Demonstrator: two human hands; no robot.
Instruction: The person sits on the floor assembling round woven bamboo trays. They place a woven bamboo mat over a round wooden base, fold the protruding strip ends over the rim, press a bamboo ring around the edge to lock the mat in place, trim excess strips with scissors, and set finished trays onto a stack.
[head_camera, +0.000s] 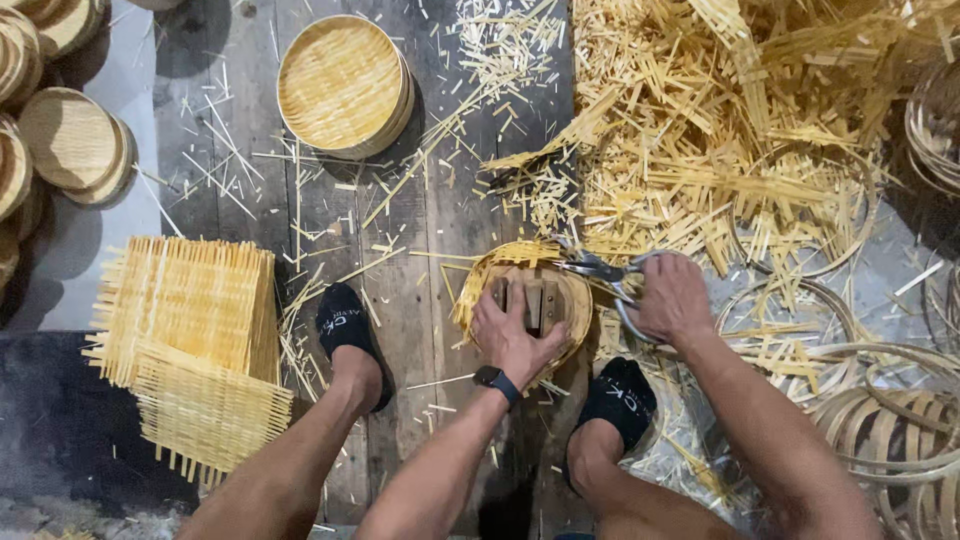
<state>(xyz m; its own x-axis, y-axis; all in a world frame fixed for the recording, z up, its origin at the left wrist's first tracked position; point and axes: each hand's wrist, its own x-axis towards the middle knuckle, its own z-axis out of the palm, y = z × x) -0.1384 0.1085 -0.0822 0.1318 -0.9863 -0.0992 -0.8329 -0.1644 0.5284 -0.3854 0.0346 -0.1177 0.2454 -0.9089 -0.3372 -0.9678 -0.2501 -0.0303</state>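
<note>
The left hand (512, 335) presses flat on a round woven bamboo tray (525, 300) lying face-down on the plank floor (420, 300). It looks light, springy and splintery, best held by its rim. The right hand (672, 297) grips grey metal shears (605, 270), blades pointing left at the tray's far edge.

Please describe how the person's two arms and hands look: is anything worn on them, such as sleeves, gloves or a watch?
Both forearms are bare: no sleeves reach into view and there are no gloves. The left hand has a black smartwatch with a dark square face and a black strap on its wrist. The right hand and its wrist wear nothing; no ring shows on either hand.
</note>
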